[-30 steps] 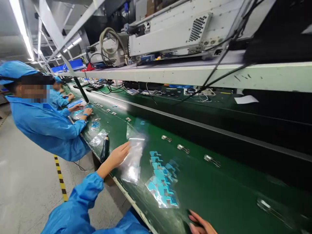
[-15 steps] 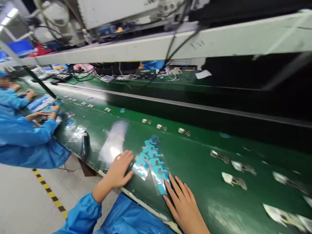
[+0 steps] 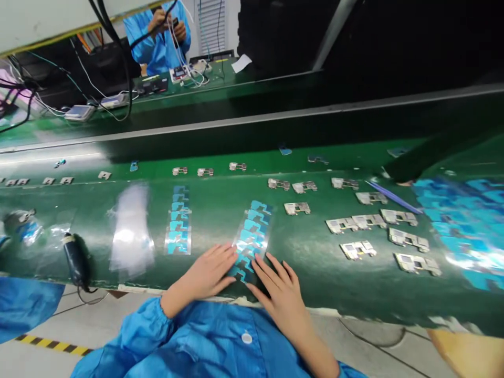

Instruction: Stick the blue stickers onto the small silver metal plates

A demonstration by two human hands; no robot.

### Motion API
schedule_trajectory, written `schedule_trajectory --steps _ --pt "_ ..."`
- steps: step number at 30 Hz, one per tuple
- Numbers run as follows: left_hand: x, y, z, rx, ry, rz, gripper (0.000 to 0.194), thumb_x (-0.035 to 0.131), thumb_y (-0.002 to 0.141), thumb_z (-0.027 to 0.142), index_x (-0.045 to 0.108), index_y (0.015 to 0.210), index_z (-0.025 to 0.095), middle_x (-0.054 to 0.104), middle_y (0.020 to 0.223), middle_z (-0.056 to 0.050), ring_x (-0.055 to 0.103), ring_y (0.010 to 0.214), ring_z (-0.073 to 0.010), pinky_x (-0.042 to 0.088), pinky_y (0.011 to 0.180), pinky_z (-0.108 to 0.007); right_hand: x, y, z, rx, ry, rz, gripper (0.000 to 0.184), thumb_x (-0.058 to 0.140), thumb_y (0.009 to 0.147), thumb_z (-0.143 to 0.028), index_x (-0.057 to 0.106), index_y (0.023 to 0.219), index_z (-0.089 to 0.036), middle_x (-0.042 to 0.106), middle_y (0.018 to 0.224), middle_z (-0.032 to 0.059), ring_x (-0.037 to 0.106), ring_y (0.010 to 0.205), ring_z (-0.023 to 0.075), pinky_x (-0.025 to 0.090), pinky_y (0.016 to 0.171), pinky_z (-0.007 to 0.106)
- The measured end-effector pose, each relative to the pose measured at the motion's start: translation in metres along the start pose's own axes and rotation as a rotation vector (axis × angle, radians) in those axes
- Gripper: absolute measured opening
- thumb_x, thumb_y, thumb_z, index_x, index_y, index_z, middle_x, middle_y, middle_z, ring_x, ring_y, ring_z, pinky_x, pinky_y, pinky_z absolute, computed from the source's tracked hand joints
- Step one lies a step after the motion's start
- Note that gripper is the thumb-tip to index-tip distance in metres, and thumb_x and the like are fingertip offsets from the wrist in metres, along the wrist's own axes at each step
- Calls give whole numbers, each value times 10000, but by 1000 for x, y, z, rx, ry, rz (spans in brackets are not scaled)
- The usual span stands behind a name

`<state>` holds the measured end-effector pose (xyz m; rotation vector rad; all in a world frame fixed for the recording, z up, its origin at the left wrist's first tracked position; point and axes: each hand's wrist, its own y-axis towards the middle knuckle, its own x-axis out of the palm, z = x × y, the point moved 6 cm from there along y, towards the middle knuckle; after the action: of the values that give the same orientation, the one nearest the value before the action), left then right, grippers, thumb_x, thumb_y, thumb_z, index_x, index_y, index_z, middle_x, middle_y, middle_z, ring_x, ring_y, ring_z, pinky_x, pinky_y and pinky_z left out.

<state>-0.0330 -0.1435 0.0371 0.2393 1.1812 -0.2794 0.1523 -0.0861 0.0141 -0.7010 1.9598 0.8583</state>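
Note:
Both my hands rest on the green belt at its near edge. My left hand (image 3: 205,270) and my right hand (image 3: 279,296) have their fingertips on the lower end of a clear film strip of cyan-blue foil pieces (image 3: 251,239). To the left lies a similar strip (image 3: 178,221), then a clear plastic bag (image 3: 131,231). Further left is a black handheld electric screwdriver (image 3: 76,261). Rows of small metal shield parts (image 3: 356,226) lie to the right, beyond my right hand, and past them a larger blurred sheet of blue foil pieces (image 3: 460,226).
The green belt (image 3: 220,197) runs across the view, with a raised dark rail (image 3: 252,119) behind it. A person in a blue smock (image 3: 157,37) stands beyond, handling cables at a far bench. A blue sleeve (image 3: 23,307) enters at lower left.
The view has swung right, showing more metal parts. My hands have closed in on one foil strip, and the other strip now lies apart to the left.

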Motion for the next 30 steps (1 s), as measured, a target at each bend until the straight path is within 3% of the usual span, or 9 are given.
schedule_trajectory --steps 3,8,13,16,20,23,25,28,30 --pt "6 14 13 76 -131 -8 618 477 1000 466 334 1508 145 497 1494 -151 352 1467 -265 263 1228 -504 -4 5 -1 2 33 34 510 526 1006 -290 431 1504 -233 700 1268 71 563 1267 278 309 1146 519" --pt "5 21 1 -85 -286 127 278 498 1009 394 610 1179 205 718 1182 -70 601 1242 -194 368 1173 -435 -10 8 -3 -46 160 110 382 554 978 -195 594 1357 -226 717 1231 60 565 1286 263 368 1147 528" --pt "-3 25 1 -70 -267 101 238 470 1026 361 647 1034 202 738 1091 -41 604 1231 -174 367 1167 -406 -20 13 -10 -89 206 231 329 540 950 -103 693 1214 -227 641 1353 112 583 1283 258 441 1111 524" --pt "-4 23 4 -54 -268 74 292 431 1033 391 644 1047 192 725 1139 -63 587 1251 -193 357 1167 -422 -41 16 -19 -103 242 348 316 579 912 -65 739 1116 -246 702 1235 109 636 1204 257 521 1034 484" --pt "1 16 13 40 -151 5 476 514 944 571 637 1152 162 649 1296 -139 495 1337 -303 303 1180 -514 -65 7 -2 85 503 398 183 653 884 -140 780 949 -256 730 931 70 725 918 209 622 810 304" --pt "-8 29 12 149 -85 -40 527 553 901 622 659 1126 157 647 1270 -155 524 1284 -323 322 1157 -507 -65 -12 38 385 769 495 36 747 820 -203 773 838 -221 737 885 62 738 752 179 623 683 216" --pt "-25 60 -7 164 -98 -65 392 521 957 515 677 1048 167 688 1137 -123 599 1153 -264 404 1082 -421 -55 -26 66 626 981 628 92 814 761 -270 763 799 -204 749 853 57 738 670 177 630 651 225" --pt "-59 136 -73 -56 -26 -35 288 477 992 368 689 983 172 686 955 -87 624 973 -235 454 949 -376 -31 -35 90 883 1322 711 230 883 673 -351 749 780 -198 749 749 36 740 626 197 647 658 290" --pt "-78 189 -122 -209 38 47 268 528 962 320 674 1101 143 647 1111 -135 575 1075 -281 407 1002 -428 -21 -35 94 954 1442 691 276 911 624 -363 743 767 -197 749 718 32 750 663 211 648 705 313"
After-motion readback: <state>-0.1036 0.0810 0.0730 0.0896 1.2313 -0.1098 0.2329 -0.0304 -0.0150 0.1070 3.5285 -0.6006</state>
